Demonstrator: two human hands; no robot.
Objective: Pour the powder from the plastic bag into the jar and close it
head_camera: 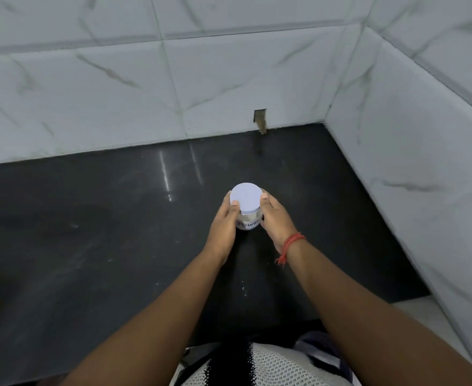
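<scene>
Both hands cradle the jar (248,218) on the dark counter (89,232): left hand (225,221) and right hand (275,218) fingers (265,196) clasp its sides, steadying it beneath the white lid (246,200).

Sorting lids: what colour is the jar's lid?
Pale lavender-blue, plain round plastic lid, head view.

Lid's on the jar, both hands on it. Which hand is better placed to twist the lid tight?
Probably the left hand: its thumb lies on the rim of the lid. The right hand wraps lower round the jar, so it suits bracing.
</scene>
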